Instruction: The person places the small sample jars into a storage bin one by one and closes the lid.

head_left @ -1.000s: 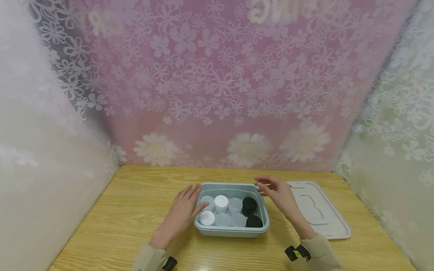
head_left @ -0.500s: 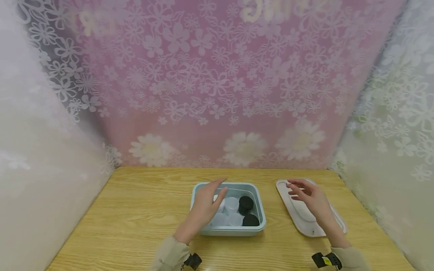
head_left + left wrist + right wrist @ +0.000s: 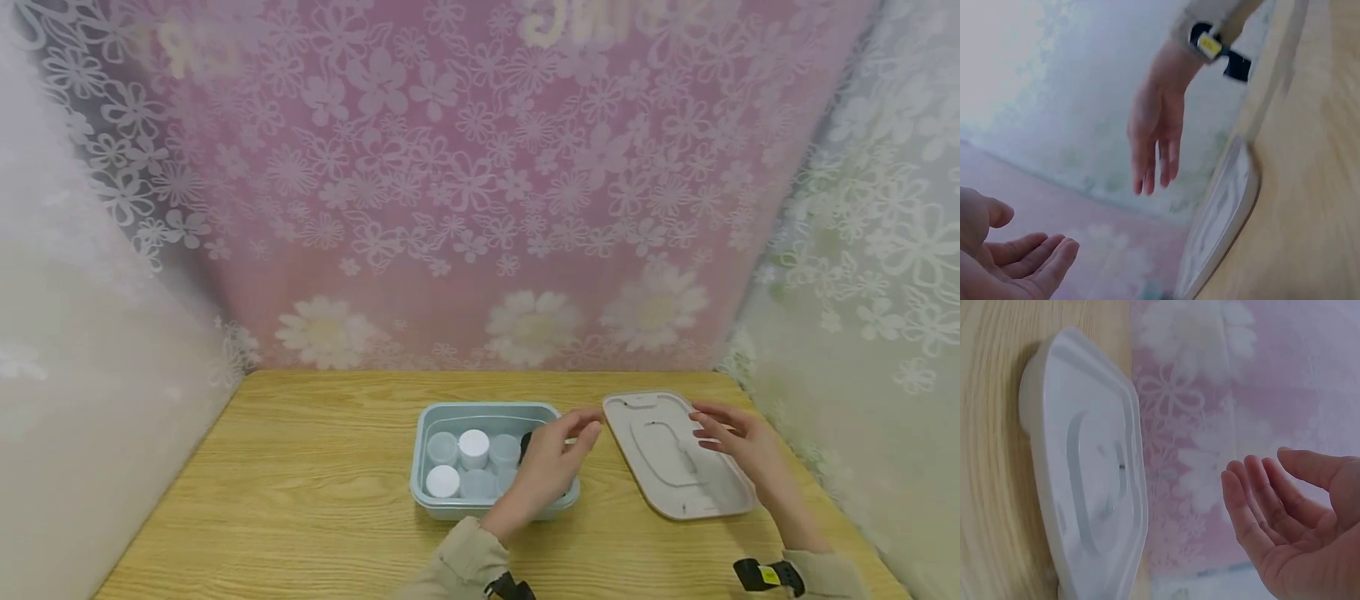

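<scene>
My left hand [image 3: 551, 462] hovers over the right part of a light blue plastic box [image 3: 423, 492], its fingers relaxed and holding nothing. Inside the box stand small round jars: white-lidded ones such as this jar [image 3: 474, 448], clear ones such as this jar [image 3: 442, 448], and a black one [image 3: 526, 444] mostly hidden behind the hand. My right hand [image 3: 738, 446] is held above the right edge of a whitish lid [image 3: 645, 467], fingers loosely bent with nothing in them. In the right wrist view the lid [image 3: 1094, 469] lies on the table, apart from the right hand [image 3: 1297, 525].
The box and lid rest on a wood-grain table [image 3: 322, 467]. A pink flowered curtain [image 3: 450, 208] hangs behind it, with pale sheets on the left and right sides. Black straps with cameras [image 3: 768, 575] sit at the wrists.
My left hand has left the box's left rim and moved right across it. The right hand has moved right, from the box's right rim to over the lid.
</scene>
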{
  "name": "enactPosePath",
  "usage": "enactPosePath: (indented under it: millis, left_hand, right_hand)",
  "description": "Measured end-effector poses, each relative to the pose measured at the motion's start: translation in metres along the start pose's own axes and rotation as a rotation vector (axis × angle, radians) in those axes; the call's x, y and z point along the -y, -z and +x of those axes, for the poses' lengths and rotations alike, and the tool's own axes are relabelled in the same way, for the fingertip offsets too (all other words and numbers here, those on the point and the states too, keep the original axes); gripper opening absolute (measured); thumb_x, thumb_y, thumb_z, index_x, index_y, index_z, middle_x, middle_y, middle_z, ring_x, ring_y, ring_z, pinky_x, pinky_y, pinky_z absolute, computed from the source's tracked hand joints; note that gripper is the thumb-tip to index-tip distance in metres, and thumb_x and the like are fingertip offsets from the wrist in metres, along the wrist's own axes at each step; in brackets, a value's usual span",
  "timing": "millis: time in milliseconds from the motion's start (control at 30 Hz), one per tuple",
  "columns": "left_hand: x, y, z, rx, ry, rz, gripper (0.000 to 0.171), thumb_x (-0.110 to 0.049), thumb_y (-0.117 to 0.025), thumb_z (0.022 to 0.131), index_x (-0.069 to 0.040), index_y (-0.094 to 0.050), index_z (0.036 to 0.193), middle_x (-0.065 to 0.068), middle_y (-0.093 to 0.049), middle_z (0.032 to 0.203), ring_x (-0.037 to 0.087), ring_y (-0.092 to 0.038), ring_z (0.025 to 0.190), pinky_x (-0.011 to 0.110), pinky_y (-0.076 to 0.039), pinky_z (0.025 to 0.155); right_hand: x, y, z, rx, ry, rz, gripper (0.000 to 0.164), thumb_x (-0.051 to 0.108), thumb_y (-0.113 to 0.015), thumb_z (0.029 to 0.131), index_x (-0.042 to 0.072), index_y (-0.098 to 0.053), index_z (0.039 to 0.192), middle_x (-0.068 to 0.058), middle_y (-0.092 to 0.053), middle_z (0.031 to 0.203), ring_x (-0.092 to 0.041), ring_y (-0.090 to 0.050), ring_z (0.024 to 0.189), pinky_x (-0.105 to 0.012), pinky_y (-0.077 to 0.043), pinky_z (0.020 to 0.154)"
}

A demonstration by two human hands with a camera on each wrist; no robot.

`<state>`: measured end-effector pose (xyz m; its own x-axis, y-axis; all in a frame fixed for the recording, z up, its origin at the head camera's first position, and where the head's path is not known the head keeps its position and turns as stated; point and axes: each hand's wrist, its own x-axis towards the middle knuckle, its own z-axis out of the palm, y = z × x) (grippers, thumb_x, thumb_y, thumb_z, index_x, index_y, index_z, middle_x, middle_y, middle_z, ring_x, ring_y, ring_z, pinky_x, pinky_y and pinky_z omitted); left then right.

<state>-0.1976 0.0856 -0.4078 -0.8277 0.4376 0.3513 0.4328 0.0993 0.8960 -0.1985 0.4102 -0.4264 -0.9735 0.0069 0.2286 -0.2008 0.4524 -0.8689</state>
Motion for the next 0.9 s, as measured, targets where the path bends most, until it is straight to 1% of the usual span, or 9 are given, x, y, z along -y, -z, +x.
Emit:
enactPosePath:
  millis: [67, 133, 267, 400, 500, 600, 700, 833, 900]
  left_hand:
    - [0.0, -0.016, 0.002, -0.001, 0.027, -0.05, 0.036, -0.03, -0.05, 0.109, -0.009, -0.065, 0.134, 0.006, -0.07, 0.128, 0.012, -0.068, 0.107, 0.017, -0.055, 0.089]
    - [0.001, -0.032, 0.003, -0.007, 0.053, -0.094, 0.033, -0.025, -0.053, 0.108, -0.006, -0.066, 0.131, 0.007, -0.071, 0.125, 0.009, -0.07, 0.1, 0.014, -0.054, 0.084]
    - [0.004, -0.059, 0.002, -0.007, 0.116, -0.137, 0.03, -0.019, -0.056, 0.106, -0.002, -0.066, 0.129, 0.009, -0.072, 0.122, 0.007, -0.071, 0.092, 0.012, -0.053, 0.076]
    - [0.01, -0.078, 0.002, -0.027, 0.186, -0.135, 0.03, -0.017, -0.059, 0.103, 0.0, -0.066, 0.127, 0.008, -0.072, 0.119, 0.006, -0.07, 0.094, 0.012, -0.053, 0.075]
    - [0.018, -0.088, 0.002, -0.053, 0.24, -0.096, 0.03, -0.016, -0.061, 0.101, 0.002, -0.066, 0.125, 0.008, -0.073, 0.114, 0.011, -0.071, 0.099, 0.015, -0.055, 0.08]
    - [0.026, -0.095, 0.002, -0.061, 0.31, -0.062, 0.033, -0.017, -0.063, 0.098, 0.004, -0.065, 0.124, 0.009, -0.073, 0.11, 0.018, -0.071, 0.102, 0.021, -0.056, 0.084]
    - [0.033, -0.101, 0.001, -0.061, 0.373, -0.051, 0.036, -0.017, -0.064, 0.097, 0.006, -0.064, 0.124, 0.009, -0.072, 0.109, 0.02, -0.07, 0.102, 0.025, -0.057, 0.087]
    - [0.042, -0.11, 0.003, -0.069, 0.439, -0.118, 0.014, -0.014, -0.062, 0.097, 0.0, -0.066, 0.098, 0.003, -0.069, 0.089, 0.01, -0.064, 0.079, 0.02, -0.052, 0.069]
    - [0.046, -0.116, 0.004, -0.075, 0.474, -0.205, 0.016, -0.011, -0.059, 0.097, -0.008, -0.058, 0.082, -0.002, -0.06, 0.076, 0.006, -0.054, 0.067, 0.017, -0.045, 0.06]
  right_hand:
    - [-0.004, 0.007, -0.002, 0.011, -0.027, -0.025, 0.027, 0.016, -0.055, 0.106, 0.017, -0.064, 0.132, 0.03, -0.065, 0.107, 0.002, -0.068, 0.091, -0.018, -0.06, 0.075]
    - [-0.01, 0.014, -0.003, 0.024, -0.063, -0.053, 0.029, 0.019, -0.056, 0.106, 0.013, -0.064, 0.133, 0.031, -0.063, 0.107, 0.002, -0.068, 0.09, -0.02, -0.06, 0.075]
    - [-0.024, 0.026, -0.006, 0.043, -0.133, -0.11, 0.039, 0.022, -0.057, 0.106, -0.004, -0.06, 0.135, 0.026, -0.063, 0.11, -0.001, -0.069, 0.089, -0.023, -0.061, 0.076]
    - [-0.036, 0.037, -0.008, 0.066, -0.184, -0.157, 0.048, 0.021, -0.056, 0.106, -0.016, -0.053, 0.136, -0.005, -0.069, 0.12, -0.002, -0.069, 0.088, -0.024, -0.061, 0.076]
    - [-0.042, 0.044, -0.008, 0.084, -0.225, -0.18, 0.051, 0.021, -0.054, 0.107, -0.021, -0.048, 0.137, -0.025, -0.065, 0.126, 0.0, -0.069, 0.088, -0.025, -0.062, 0.078]
    - [-0.046, 0.05, -0.008, 0.096, -0.264, -0.202, 0.05, 0.018, -0.053, 0.107, -0.024, -0.046, 0.135, -0.033, -0.064, 0.125, 0.001, -0.069, 0.086, -0.027, -0.062, 0.078]
    - [-0.049, 0.055, -0.009, 0.14, -0.303, -0.239, 0.049, 0.015, -0.051, 0.107, -0.025, -0.045, 0.135, -0.037, -0.062, 0.124, -0.006, -0.071, 0.086, -0.03, -0.062, 0.077]
    - [-0.056, 0.056, -0.005, 0.205, -0.379, -0.285, 0.049, 0.018, -0.051, 0.107, -0.022, -0.046, 0.136, -0.038, -0.06, 0.125, -0.02, -0.073, 0.093, -0.034, -0.062, 0.078]
    - [-0.06, 0.055, -0.003, 0.226, -0.416, -0.299, 0.05, 0.02, -0.051, 0.107, -0.02, -0.048, 0.136, -0.038, -0.06, 0.126, -0.02, -0.072, 0.095, -0.035, -0.062, 0.078]
